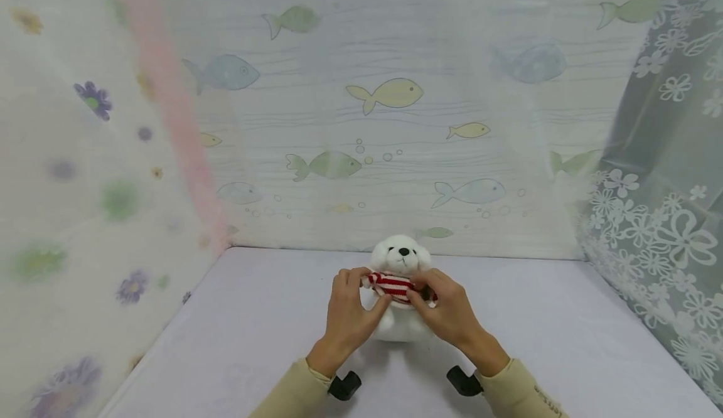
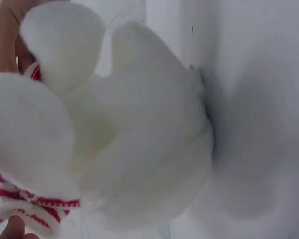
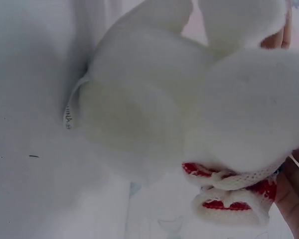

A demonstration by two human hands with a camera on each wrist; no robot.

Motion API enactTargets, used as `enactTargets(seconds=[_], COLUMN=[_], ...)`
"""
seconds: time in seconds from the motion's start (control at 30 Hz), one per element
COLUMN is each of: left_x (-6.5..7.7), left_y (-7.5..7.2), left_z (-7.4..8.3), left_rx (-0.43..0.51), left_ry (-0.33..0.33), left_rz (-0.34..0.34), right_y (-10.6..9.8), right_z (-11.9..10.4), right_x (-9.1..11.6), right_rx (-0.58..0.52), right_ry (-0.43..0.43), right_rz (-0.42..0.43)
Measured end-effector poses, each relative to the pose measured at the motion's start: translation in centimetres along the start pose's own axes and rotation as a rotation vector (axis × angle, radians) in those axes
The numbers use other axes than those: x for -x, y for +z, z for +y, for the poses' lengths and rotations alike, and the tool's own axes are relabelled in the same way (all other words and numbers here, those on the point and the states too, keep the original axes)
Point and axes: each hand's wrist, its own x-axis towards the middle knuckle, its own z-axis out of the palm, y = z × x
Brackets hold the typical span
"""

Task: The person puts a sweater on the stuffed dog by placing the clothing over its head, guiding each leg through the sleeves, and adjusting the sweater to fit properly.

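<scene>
A white plush dog (image 1: 400,327) sits upright on the table, facing the head camera. Round its upper body is a small red-and-white striped knit sweater (image 1: 391,285). At the sweater's left side my left hand (image 1: 351,308) pinches it between thumb and fingers. My right hand (image 1: 449,310) grips its other side in the same way, thumb on the front. The wrist views show the toy's furry body (image 2: 149,134) close up, with the sweater's edge (image 3: 226,201) rumpled near the right-hand fingers (image 3: 291,199). Some fingertips are hidden behind the knit.
A white cloth covers the table (image 1: 271,305). Behind it hangs a fish-print curtain (image 1: 339,117), with a flower-print curtain (image 1: 68,173) at left and a lace-patterned one (image 1: 666,154) at right. Black camera mounts (image 1: 344,385) sit under both wrists. A small tag (image 3: 68,117) sticks out at the toy's base.
</scene>
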Motion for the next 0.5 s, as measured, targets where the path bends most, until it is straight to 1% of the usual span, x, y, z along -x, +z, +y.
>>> enactTargets(seconds=[0.17,0.3,0.5], left_x=[0.1,0.1,-0.1], left_y=[0.2,0.2,0.1], left_z=[-0.3,-0.8,-1.1], left_rx=[0.02,0.052,0.112], left_ry=[-0.007,0.017,0.062], left_rz=[0.027,0.041,0.016], right_y=[0.2,0.5,0.9], right_z=[-0.5,-0.7,-0.8], right_x=[0.3,0.5,0.5], right_rx=[-0.009,0.026,0.075], right_ry=[-0.005,-0.04,-0.101], right_rz=[-0.041,-0.075,-0.091])
